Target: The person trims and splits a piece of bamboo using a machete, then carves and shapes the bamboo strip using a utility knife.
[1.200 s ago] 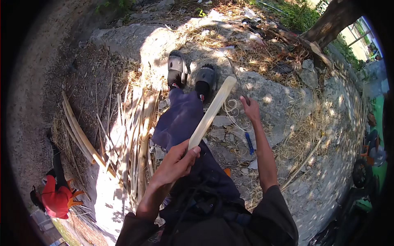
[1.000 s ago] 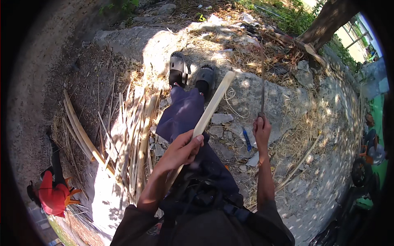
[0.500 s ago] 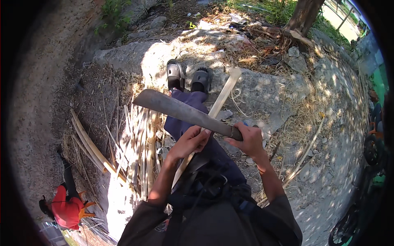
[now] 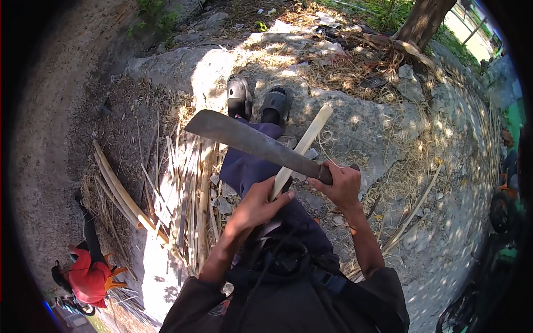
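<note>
My right hand (image 4: pixel 342 186) is closed round the handle of a machete (image 4: pixel 252 143). Its broad dark blade reaches up and left over my legs and lies across a pale split bamboo strip (image 4: pixel 312 130). That strip slants up to the right, and my left hand (image 4: pixel 260 204) grips it just below the blade, thumb along its side. The strip's lower end is hidden behind the left hand and wrist. A thin pale shaving (image 4: pixel 333 147) curls beside the strip, between it and the right hand.
A pile of split bamboo strips (image 4: pixel 191 188) lies left of my legs, with longer bamboo poles (image 4: pixel 125 197) beyond it. More strips (image 4: pixel 413 211) lie on the right. A person in red (image 4: pixel 89 277) is at the lower left. A tree trunk (image 4: pixel 425 22) stands at the upper right.
My left hand has turned and shifted slightly down the strip, away from the blade. The machete and right hand have moved a little right and down.
</note>
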